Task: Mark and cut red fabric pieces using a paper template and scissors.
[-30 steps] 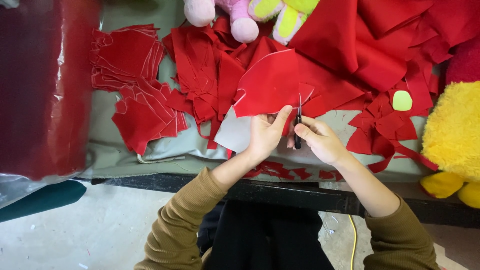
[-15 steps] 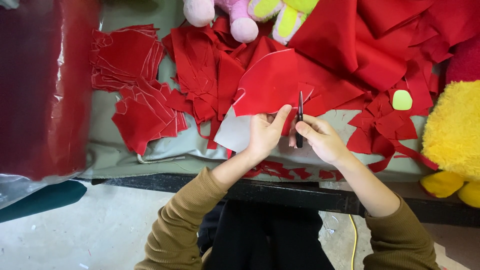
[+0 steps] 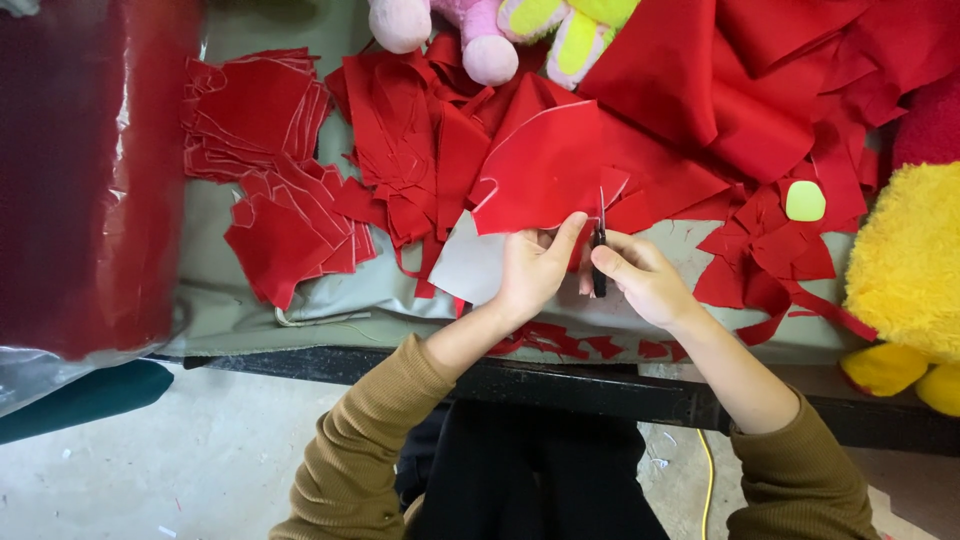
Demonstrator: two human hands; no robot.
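My left hand (image 3: 533, 268) pinches the lower edge of a red fabric piece (image 3: 545, 165) with a chalk outline, holding it up off the table. Right beside it, my right hand (image 3: 640, 276) grips black scissors (image 3: 599, 250), whose blades point up into the fabric's right edge. Under the fabric lies a pale grey sheet (image 3: 470, 268). Both hands work at the near middle of the table.
Stacks of cut red pieces (image 3: 275, 150) lie at the left, loose red scraps (image 3: 770, 245) at the right. A red fabric roll in plastic (image 3: 85, 170) fills the far left. Plush toys sit at the back (image 3: 480, 30), with a yellow plush toy (image 3: 905, 260) at the right. A small yellow-green chalk piece (image 3: 805, 201) rests among scraps.
The scissors have crept slightly further up into the red fabric. Both hands stay almost in the same place.
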